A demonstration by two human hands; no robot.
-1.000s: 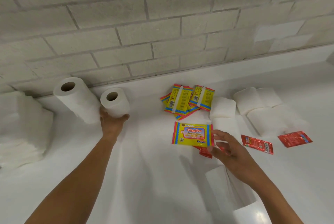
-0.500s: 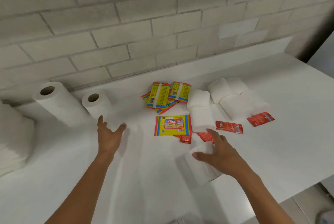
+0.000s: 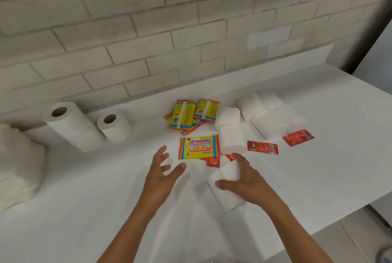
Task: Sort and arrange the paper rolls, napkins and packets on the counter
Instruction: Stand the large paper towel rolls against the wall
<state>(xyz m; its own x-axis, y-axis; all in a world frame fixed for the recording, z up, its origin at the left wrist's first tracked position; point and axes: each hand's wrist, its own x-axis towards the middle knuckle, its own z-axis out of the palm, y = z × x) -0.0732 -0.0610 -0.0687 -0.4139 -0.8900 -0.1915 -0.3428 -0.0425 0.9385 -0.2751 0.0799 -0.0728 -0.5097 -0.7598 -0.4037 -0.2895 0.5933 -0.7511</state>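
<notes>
Two paper rolls stand by the wall, a tall one (image 3: 72, 126) and a shorter one (image 3: 115, 125). A yellow wipes packet (image 3: 199, 146) lies face up mid-counter, with several more yellow packets (image 3: 188, 116) behind it. White napkin bundles lie beside them (image 3: 230, 129) and further right (image 3: 269, 114). Red sachets (image 3: 262, 147) (image 3: 298, 137) are scattered nearby. My right hand (image 3: 244, 180) grips a white napkin bundle (image 3: 228, 172) near the front. My left hand (image 3: 163, 172) hovers open just left of it, holding nothing.
A thick stack of white napkins (image 3: 17, 163) sits at the far left. The brick wall (image 3: 191, 29) backs the white counter (image 3: 328, 167), whose front edge drops off at the lower right.
My left hand let go of the shorter roll and came toward the middle. My right hand dropped onto the front napkin bundle and closed around it. The view shifted right.
</notes>
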